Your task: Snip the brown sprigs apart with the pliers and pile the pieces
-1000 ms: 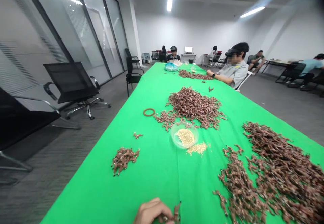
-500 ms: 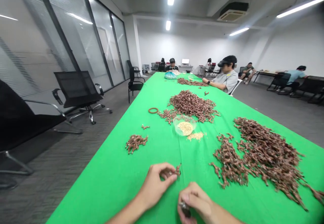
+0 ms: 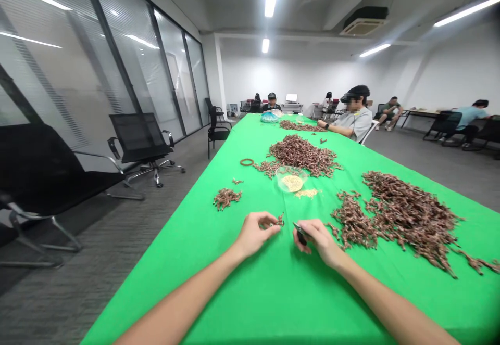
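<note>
My left hand [image 3: 258, 232] pinches a small knobbly brown piece [image 3: 280, 220] between thumb and fingertips, just above the green cloth. Close by on the right, my right hand [image 3: 314, 238] is wrapped round a small tool [image 3: 301, 234] with a dark handle and a metal tip. The tip points toward the brown piece, with a gap between them; the tool's exact kind is unclear. Left of my hands lies a small heap of similar brown pieces [image 3: 226, 199], with one loose piece [image 3: 237, 181] behind it. A large brown heap [image 3: 410, 215] spreads out to the right.
A clear bowl [image 3: 292, 180] of pale bits stands mid-table, with spilled pale bits [image 3: 307, 193] beside it. Behind are another brown heap [image 3: 302, 155] and a brown ring [image 3: 247, 162]. A co-worker [image 3: 357, 118] sits at the table's right side. Office chairs [image 3: 142, 142] line the left.
The view has shifted, so the table contents appear higher and closer together. My right hand has turned and come up level with the left, and the tool's metal tip now faces the brown piece.
</note>
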`<state>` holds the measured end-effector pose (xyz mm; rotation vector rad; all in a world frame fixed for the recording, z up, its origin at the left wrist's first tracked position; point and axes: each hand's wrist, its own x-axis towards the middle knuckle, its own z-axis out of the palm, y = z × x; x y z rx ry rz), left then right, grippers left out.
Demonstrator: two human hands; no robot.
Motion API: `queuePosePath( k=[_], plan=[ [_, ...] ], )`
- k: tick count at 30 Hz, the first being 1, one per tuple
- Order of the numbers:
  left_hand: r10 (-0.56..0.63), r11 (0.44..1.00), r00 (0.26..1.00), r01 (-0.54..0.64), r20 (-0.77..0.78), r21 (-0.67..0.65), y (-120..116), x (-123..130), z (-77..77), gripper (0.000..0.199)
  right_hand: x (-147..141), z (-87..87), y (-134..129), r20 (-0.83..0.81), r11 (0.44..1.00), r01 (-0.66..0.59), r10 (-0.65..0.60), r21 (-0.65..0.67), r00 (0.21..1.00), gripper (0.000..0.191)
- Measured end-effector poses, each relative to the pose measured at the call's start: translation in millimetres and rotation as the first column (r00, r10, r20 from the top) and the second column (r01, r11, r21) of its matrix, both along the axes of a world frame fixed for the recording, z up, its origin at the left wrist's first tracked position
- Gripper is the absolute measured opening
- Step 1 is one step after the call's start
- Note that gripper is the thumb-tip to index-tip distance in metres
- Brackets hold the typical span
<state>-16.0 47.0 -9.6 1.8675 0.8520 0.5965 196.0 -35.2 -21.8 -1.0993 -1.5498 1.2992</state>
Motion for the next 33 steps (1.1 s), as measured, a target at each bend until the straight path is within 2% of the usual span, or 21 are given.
queuePosePath(
  k=[10,15,18,24,33],
  plan=[
    [-0.047,0.994,0.989,0.061,0.14,-0.094,-2.2,-9.8,8.9,0.026,-7.1,20.3,6.1,0.194,0.987,0.025,-0.056,0.159,0.979,0.03],
    [-0.029,0.987,0.976,0.061,0.215,-0.147,-1.1,-17.6,16.0,0.027,-16.1,31.3,20.7,0.249,0.954,0.076,-0.152,0.29,0.957,0.047],
    [0.011,0.984,0.966,0.035,0.259,-0.172,6.4,-18.0,17.5,0.029,-23.5,28.8,27.7,0.264,0.935,0.113,-0.209,0.337,0.941,0.053],
    [0.089,0.972,0.936,-0.006,0.341,-0.236,23.0,-12.9,14.2,0.031,-33.0,14.1,28.2,0.27,0.912,0.152,-0.267,0.381,0.925,0.051],
    [0.145,0.933,0.913,0.002,0.381,-0.361,35.5,-13.2,9.1,0.025,-33.1,13.0,23.7,0.323,0.9,0.093,-0.248,0.427,0.913,0.04]
  ],
)
